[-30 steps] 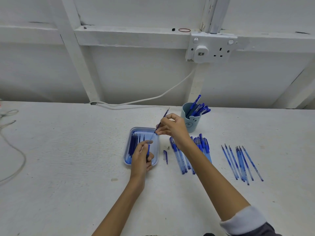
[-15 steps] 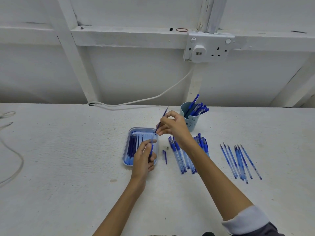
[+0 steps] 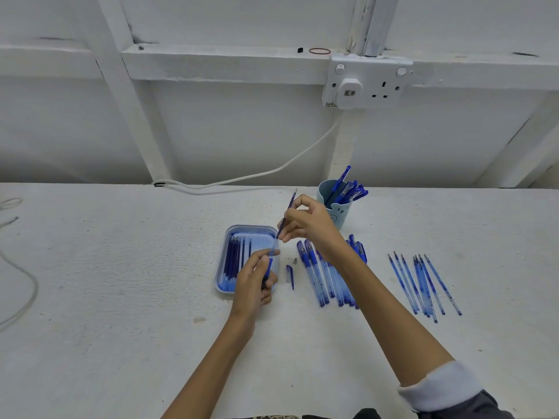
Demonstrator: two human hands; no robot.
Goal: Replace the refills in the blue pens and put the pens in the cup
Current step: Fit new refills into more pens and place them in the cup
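Observation:
My left hand (image 3: pixel 253 281) grips a clear blue pen barrel (image 3: pixel 270 264) over the right side of the light blue tray (image 3: pixel 222 279). My right hand (image 3: pixel 310 223) pinches a dark blue refill (image 3: pixel 287 214), tilted up to the right, its lower end at the barrel's open top. Several dark refills (image 3: pixel 234 257) lie in the tray. A blue cap (image 3: pixel 289 275) and a small tip piece (image 3: pixel 294 261) lie on the table between tray and pens. The teal cup (image 3: pixel 338 211) behind my right hand holds several blue pens (image 3: pixel 348 189).
A row of capped blue pens (image 3: pixel 320 276) lies under my right forearm. Several thin refills (image 3: pixel 423 285) lie in a fan at the right. A white cable (image 3: pixel 266 173) runs along the wall from a socket (image 3: pixel 367 83). Another cable (image 3: pixel 18 267) loops at the table's left.
My right hand has lowered the refill's end to the barrel's mouth. My left hand has kept the barrel over the tray.

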